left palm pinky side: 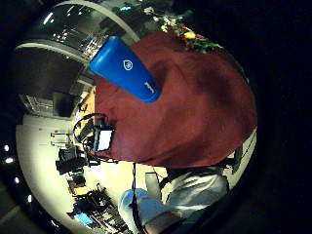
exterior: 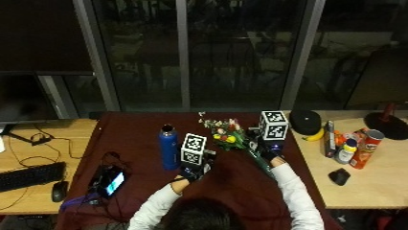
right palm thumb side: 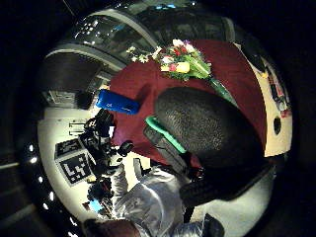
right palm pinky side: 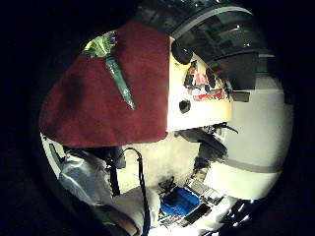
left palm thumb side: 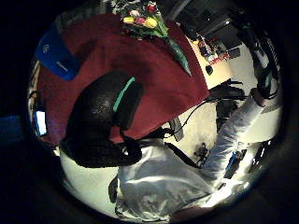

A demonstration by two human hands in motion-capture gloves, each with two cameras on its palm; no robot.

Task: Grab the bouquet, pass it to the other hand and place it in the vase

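Observation:
A bouquet [exterior: 228, 135] of yellow, red and white flowers lies on the dark red cloth [exterior: 134, 139], its green wrapped stem pointing toward the person's right. It also shows lying free in the palm views: bouquet [left palm thumb side: 142, 21], bouquet [right palm pinky side: 106, 46], bouquet [right palm thumb side: 182, 61], bouquet [left palm pinky side: 187, 36]. A tall blue bottle [exterior: 168, 146] stands upright to the left of it, and shows as bottle [left palm pinky side: 124, 68] and bottle [right palm thumb side: 117, 102]. My left hand [exterior: 191, 171] hovers just right of the bottle, holding nothing. My right hand [exterior: 269, 152] hovers over the stem end, apart from it.
A device with a lit screen [exterior: 109, 181] and cables lie on the cloth's left front corner. A keyboard [exterior: 28, 175] and mouse [exterior: 59, 190] sit on the left desk. Cans and bottles [exterior: 357, 148], a black mouse [exterior: 339, 176] and a black cap [exterior: 306, 120] stand at the right.

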